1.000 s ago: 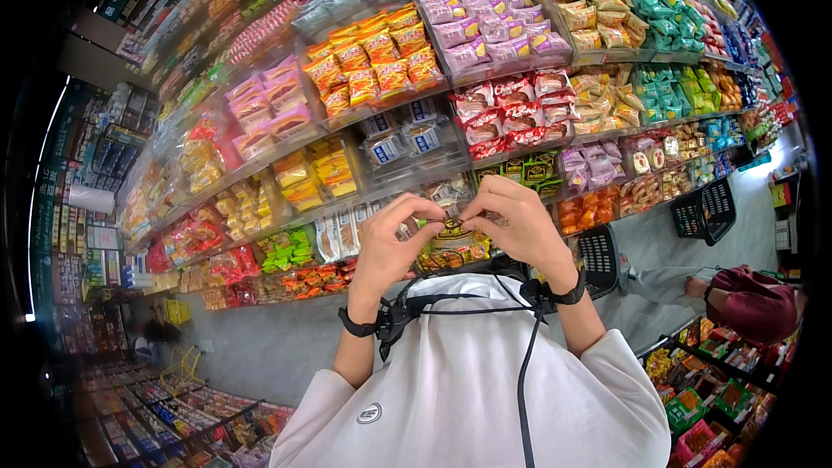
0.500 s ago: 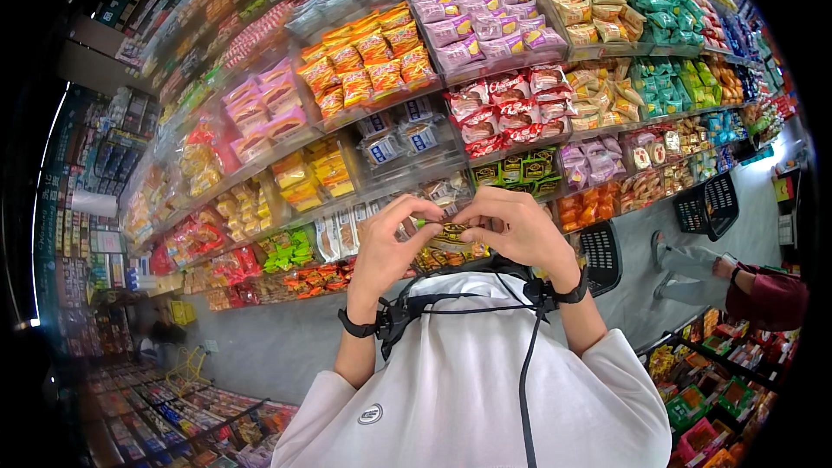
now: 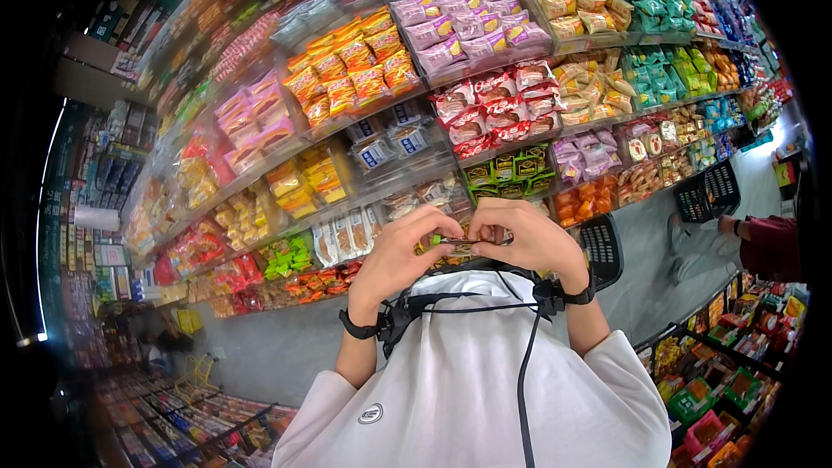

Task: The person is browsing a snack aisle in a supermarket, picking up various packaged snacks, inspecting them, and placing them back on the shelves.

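A small snack packet [image 3: 458, 241], dark with yellow marks and green at one end, is held in front of my chest between my two hands. My left hand [image 3: 403, 250] grips its left end, fingers curled and thumb underneath. The right end is pinched by my right hand [image 3: 536, 243], its fingertips bent inward. The packet is seen nearly edge-on and partly covered by fingers. Just beyond my hands, a shelf bin holds similar green and black packets [image 3: 510, 175].
Tiered clear bins rise ahead, with red packets [image 3: 496, 111], purple packets [image 3: 468, 26] and orange packets [image 3: 355, 65]. A black basket [image 3: 600, 251] stands by my right arm, another basket [image 3: 709, 192] farther right. A person in a maroon sleeve [image 3: 770, 247] is at the right.
Both hands have tilted the packet from showing its printed face to nearly edge-on, lowering slightly. The shelves have shifted a little left in view. The person at the right has moved.
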The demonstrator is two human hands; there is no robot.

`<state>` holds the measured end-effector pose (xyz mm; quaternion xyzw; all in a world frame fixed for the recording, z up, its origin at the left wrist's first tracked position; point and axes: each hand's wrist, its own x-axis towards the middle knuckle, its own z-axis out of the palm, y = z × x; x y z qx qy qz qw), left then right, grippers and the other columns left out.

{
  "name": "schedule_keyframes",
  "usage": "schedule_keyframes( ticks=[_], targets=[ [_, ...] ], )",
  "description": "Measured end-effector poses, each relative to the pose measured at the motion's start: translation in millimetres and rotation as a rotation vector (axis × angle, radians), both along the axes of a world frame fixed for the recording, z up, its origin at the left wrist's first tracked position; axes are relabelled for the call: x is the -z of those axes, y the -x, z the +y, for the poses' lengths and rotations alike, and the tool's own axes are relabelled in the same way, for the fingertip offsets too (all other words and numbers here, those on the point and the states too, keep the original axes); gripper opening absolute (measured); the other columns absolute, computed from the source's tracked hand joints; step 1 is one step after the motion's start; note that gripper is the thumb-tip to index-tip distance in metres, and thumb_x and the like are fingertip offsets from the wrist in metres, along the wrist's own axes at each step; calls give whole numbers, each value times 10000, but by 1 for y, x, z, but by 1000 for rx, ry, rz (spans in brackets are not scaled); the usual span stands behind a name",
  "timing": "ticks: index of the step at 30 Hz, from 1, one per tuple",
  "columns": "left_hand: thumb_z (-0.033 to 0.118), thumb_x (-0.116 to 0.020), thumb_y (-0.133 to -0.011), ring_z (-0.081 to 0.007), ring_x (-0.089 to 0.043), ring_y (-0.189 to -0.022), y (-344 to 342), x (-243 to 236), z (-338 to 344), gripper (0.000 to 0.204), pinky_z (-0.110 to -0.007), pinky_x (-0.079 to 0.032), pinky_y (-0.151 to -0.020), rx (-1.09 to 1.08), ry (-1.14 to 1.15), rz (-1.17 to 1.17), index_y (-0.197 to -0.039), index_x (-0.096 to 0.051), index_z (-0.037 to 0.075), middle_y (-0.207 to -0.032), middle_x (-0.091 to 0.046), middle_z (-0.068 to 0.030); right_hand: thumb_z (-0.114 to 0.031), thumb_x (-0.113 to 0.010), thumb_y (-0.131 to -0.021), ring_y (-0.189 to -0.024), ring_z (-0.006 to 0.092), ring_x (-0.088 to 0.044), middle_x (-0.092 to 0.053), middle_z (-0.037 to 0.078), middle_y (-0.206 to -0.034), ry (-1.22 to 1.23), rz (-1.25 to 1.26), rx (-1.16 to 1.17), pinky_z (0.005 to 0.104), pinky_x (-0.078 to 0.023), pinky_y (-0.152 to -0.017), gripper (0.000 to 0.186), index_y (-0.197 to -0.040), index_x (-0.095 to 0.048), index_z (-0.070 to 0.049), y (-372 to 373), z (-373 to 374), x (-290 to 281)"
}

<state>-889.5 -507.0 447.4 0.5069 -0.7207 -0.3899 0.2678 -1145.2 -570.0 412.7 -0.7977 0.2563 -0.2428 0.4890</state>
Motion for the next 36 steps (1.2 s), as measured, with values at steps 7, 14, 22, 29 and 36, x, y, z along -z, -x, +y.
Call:
schedule_keyframes(
  ticks=[7, 14, 22, 29, 36],
  targets=[
    [65, -840, -909, -241, -730, -1059, 25, 0, -15, 404, -368, -582, -922, 63, -72, -51, -1290, -707, 61, -1181, -735, -91, -53, -789, -919, -859, 273, -710, -717, 104, -987, -15, 56, -28, 390, -572, -738, 191, -1094, -724, -9, 31, -10, 24],
    [-28, -761, -963, -151, -715, -1028, 20, 13, -6, 294, -309, -559, -890, -257, -133, -20, -1251, -734, 23, -1133, -737, -58, 0, -811, -860, -854, 276, -703, -683, 114, -946, -88, 195, 131, 385, -567, -775, 217, -1064, -741, -22, 87, -34, 95],
    [-26, -730, -994, -187, -748, -941, 23, 40, 29, 234, -325, -577, -869, -495, -152, -50, -1221, -752, 25, -1068, -798, -85, -22, -861, -817, -1004, 414, -759, -776, 197, -1074, -39, 339, 396, 495, -588, -858, 234, -1012, -731, -24, 104, -103, 254],
    [-26, -720, -1010, -184, -760, -992, 33, 29, 48, 254, -325, -575, -889, -564, -180, -49, -1260, -744, 15, -1105, -811, -100, -107, -834, -904, -924, 448, -752, -776, 253, -979, -314, 477, 539, 506, -580, -829, 235, -1117, -755, -47, 56, -129, 406],
    [-27, -715, -1015, -179, -759, -1003, 26, 24, 56, 251, -325, -573, -891, -574, -141, -38, -1258, -748, 26, -1125, -812, -95, -96, -787, -954, -1043, 418, -731, -765, 222, -1181, 129, 206, 716, 495, -586, -833, 200, -1145, -751, -49, 55, -98, 417]
  ],
)
